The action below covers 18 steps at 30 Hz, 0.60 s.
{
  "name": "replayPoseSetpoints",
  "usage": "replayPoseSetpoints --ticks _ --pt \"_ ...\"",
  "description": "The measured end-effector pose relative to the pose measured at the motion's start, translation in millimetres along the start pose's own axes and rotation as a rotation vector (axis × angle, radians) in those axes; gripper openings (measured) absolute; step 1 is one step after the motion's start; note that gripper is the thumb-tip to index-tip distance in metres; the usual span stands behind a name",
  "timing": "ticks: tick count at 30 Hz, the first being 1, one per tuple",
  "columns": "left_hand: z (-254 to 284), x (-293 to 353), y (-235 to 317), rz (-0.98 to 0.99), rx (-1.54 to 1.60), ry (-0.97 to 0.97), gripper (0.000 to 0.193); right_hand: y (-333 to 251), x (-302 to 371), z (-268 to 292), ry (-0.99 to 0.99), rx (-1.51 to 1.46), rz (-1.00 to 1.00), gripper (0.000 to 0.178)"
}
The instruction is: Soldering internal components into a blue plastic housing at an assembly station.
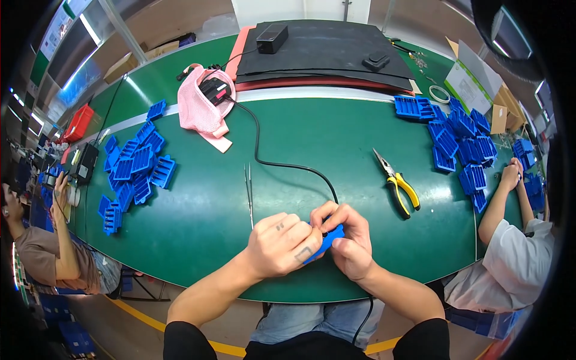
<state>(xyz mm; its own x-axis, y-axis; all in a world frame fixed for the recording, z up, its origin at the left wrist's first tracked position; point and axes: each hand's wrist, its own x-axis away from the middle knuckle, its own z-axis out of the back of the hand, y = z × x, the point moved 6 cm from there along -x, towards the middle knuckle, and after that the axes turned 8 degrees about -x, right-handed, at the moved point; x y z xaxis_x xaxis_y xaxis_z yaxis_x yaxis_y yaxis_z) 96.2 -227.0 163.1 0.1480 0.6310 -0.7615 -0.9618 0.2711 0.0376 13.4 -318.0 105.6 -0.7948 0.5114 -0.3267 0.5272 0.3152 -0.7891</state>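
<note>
Over the near part of the green table, both hands meet around a small blue plastic piece (327,242), whose far side the fingers mostly hide. My left hand (282,245) is closed on its left side, fingers curled. My right hand (351,241) pinches its right side, thumb in front. Something dark shows at the piece's upper edge, too small to make out. Metal tweezers (249,192) lie just beyond my left hand. To the right, needle-nose pliers (396,185) with yellow and black handles rest with their jaws pointing away.
Slotted blue plastic parts lie in a left pile (135,161) and a right pile (462,135). A black cable (258,135) runs from a pink mesh bag (201,105) toward my hands. Black sheets (324,54) are stacked at the back. Co-workers sit at both sides.
</note>
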Motion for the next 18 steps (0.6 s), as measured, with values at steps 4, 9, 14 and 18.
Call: replayPoseSetpoints --ticks 4,9,14,18 --pt "4.7 -2.0 -16.5 0.202 0.19 0.058 0.028 -6.0 -7.8 -8.3 -0.023 -0.03 -0.07 0.026" --pt "-5.2 5.0 -34.0 0.538 0.479 -0.088 0.026 -3.7 -4.0 -4.6 0.074 -0.089 -0.173 0.022" --pt "-13.5 13.6 -38.7 0.734 0.855 -0.049 0.02 -6.1 -5.6 0.2 0.114 -0.05 -0.138 0.022" --pt "-17.7 11.2 -30.8 0.875 1.129 -0.032 0.018 -3.7 -3.6 -0.7 0.127 -0.019 -0.131 0.021"
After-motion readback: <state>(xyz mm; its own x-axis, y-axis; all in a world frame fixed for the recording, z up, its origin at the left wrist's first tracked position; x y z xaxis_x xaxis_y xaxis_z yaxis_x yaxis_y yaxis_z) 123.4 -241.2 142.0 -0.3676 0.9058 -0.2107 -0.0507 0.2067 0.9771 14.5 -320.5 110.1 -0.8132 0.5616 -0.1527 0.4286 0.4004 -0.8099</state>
